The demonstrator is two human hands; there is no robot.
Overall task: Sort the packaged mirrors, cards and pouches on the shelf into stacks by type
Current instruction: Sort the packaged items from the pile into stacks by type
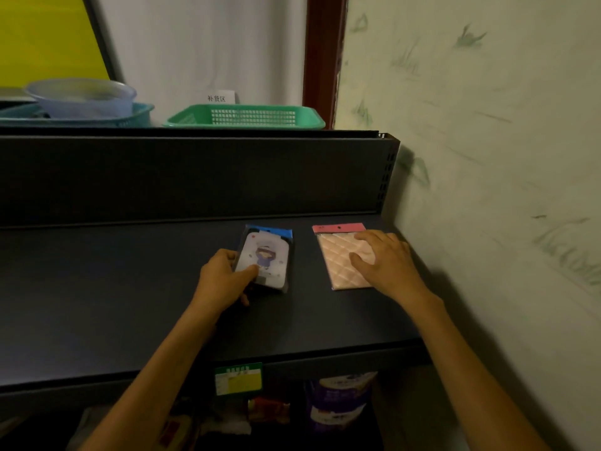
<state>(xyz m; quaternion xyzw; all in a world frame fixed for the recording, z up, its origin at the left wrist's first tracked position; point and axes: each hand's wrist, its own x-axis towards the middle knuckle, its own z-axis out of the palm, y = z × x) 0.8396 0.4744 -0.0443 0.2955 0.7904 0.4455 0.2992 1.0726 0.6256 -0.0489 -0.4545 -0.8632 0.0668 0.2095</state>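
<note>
Two hands: left hand [224, 278] apparently pinches mirror pack [265, 257].

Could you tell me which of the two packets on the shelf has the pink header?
The quilted peach pouch under the right hand; the cartoon packet has a blue header.

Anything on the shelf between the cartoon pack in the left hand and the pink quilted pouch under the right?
Nothing visible. The left hand grips the cartoon pack; the right hand rests flat on the pink quilted pouch. Only bare shelf lies between.
</note>
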